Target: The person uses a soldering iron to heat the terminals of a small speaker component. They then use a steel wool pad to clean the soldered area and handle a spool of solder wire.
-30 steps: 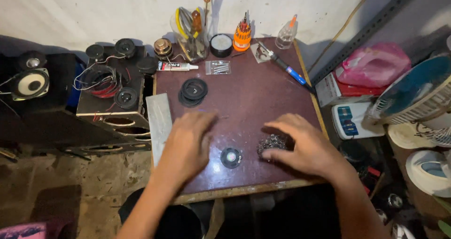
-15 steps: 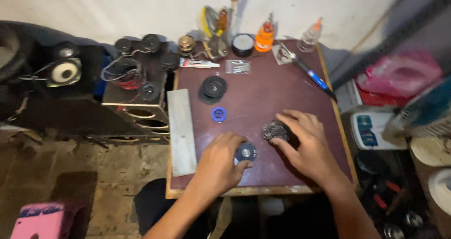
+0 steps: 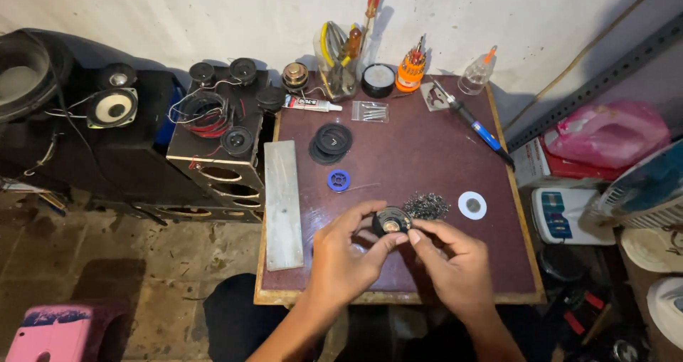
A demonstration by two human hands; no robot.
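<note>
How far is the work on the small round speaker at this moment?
In hand: both the left hand and right hand hold the small round speaker just above the table. Looks done: tools and parts are laid out, a pile of small metal bits and a white ring nearby. Left untouched: the stacked black discs and the blue solder spool.

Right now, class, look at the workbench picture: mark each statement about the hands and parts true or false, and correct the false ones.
1. Both hands hold a small round speaker. True.
2. The soldering iron lies in the left hand. False: it lies on the table, far from both hands.
3. A pile of small metal bits lies just beyond the right hand. True.
4. The blue solder spool sits on the grey slab. False: it sits on the table beside it.
</note>
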